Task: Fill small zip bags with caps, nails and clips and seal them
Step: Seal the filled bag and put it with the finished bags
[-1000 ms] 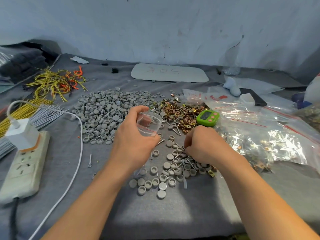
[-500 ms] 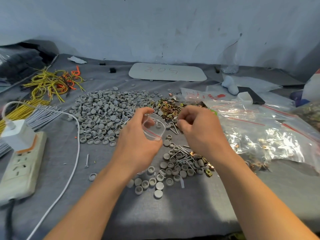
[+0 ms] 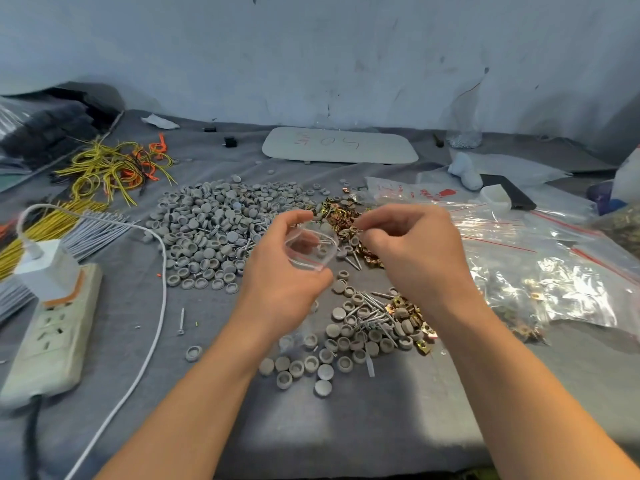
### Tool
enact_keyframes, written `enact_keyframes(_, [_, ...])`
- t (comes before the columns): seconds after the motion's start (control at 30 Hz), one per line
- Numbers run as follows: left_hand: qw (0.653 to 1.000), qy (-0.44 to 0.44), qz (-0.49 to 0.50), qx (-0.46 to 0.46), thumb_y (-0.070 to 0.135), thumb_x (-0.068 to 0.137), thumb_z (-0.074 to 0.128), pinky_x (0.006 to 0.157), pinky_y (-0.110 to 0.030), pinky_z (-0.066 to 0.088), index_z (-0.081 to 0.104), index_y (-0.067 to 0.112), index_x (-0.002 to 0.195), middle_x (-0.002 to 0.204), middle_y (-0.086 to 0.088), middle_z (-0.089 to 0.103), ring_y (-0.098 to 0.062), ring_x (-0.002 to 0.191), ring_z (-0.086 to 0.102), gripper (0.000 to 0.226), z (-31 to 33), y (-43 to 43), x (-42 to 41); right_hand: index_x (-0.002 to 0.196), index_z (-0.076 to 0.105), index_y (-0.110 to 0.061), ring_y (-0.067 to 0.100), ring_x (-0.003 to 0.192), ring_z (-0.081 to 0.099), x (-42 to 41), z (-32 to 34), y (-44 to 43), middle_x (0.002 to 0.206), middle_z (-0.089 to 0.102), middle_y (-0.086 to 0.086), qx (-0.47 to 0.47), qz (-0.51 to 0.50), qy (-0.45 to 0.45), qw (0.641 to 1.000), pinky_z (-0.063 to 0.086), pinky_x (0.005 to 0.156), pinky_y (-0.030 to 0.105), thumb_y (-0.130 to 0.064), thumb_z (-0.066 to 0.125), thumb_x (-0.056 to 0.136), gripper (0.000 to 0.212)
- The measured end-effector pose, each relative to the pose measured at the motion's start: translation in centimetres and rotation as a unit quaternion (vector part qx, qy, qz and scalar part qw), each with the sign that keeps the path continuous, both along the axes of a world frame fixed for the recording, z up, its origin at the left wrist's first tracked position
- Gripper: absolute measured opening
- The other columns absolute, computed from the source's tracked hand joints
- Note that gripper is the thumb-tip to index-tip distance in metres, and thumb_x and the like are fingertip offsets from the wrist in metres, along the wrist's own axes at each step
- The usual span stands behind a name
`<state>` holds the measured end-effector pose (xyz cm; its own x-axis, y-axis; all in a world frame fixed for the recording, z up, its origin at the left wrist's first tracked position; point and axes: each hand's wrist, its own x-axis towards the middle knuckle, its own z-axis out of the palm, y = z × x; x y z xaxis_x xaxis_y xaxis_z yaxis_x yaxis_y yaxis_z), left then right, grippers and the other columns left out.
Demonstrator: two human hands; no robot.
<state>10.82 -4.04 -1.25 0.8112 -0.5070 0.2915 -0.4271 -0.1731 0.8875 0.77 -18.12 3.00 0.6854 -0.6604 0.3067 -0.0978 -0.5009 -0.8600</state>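
Zip bag [image 3: 311, 249]: held bowed open, mouth toward the feeding hand.
Left hand [image 3: 282, 275]: grasps the bag, spreading it.
Right hand [image 3: 412, 252]: fingertips pinched at the mouth; what they hold, if anything, cannot be told.

Both forearms forward, left grip [image 3: 287, 268] raised and curled, right grip [image 3: 412, 251] pinched just beside.

White power strip [image 3: 52, 337] at left, yellow wires [image 3: 110, 168] behind, white board [image 3: 341, 145] by wall.
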Motion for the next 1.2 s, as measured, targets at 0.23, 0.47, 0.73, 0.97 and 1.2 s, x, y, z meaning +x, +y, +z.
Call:
enact_keyframes(0.23, [0.988,0.093,0.007,-0.124,0.018,0.061,0.079,0.075,-0.023,0.057,0.063,0.042,0.117,0.1,0.013,0.074,-0.005,0.091,0.072,0.063,0.8,0.0,-0.1,0.132,0.065,-0.033,0.007,0.102,0.073,0.9,-1.7,2.5,0.112,0.077,-0.012,0.046,0.241,0.156,0.957,0.06,0.094,0.044,-0.033,0.085,0.06,0.076])
enact_keyframes(0.47, [0.983,0.147,-0.014,-0.113,0.046,0.048,0.086,0.079,-0.024,0.056,0.058,0.036,0.128,0.112,0.01,0.073,-0.007,0.099,0.072,0.085,0.8,0.1,-0.3,0.083,0.078,-0.022,0.033,0.074,0.071,2.6,-2.5,2.7,0.073,0.075,0.002,0.051,0.155,0.08,0.983,0.061,0.071,0.057,0.001,0.054,0.072,0.036])
enact_keyframes(0.73, [0.952,0.217,-0.097,-0.191,0.012,0.078,0.082,0.07,-0.022,0.056,0.062,0.012,0.124,0.095,-0.005,0.076,-0.014,0.084,0.073,0.05,1.3,0.8,0.2,0.083,0.08,-0.016,0.033,0.071,0.072,3.1,-2.5,3.4,0.075,0.076,0.01,0.086,0.143,-0.021,0.986,0.062,0.073,0.055,0.002,0.056,0.089,0.031])
enact_keyframes(0.97, [0.962,0.172,-0.06,-0.202,0.019,0.084,0.078,0.077,-0.024,0.055,0.077,0.01,0.103,0.094,-0.003,0.079,-0.015,0.091,0.074,0.021,1.2,1.1,0.4,0.085,0.083,-0.018,0.012,0.069,0.069,3.2,-2.0,3.5,0.073,0.077,0.005,0.143,0.15,-0.026,0.978,0.057,0.068,0.033,-0.008,0.069,0.09,0.018])
enact_keyframes(1.2, [0.969,-0.071,0.19,-0.138,0.026,0.078,0.087,0.068,-0.022,0.054,0.069,0.031,0.096,0.087,0.019,0.073,0.001,0.078,0.068,0.026,1.5,3.4,1.9,0.094,0.081,-0.029,0.007,0.084,0.072,3.0,-2.6,1.7,0.089,0.078,-0.012,-0.046,0.011,0.151,0.987,0.061,0.088,0.033,-0.013,0.067,0.091,0.021])
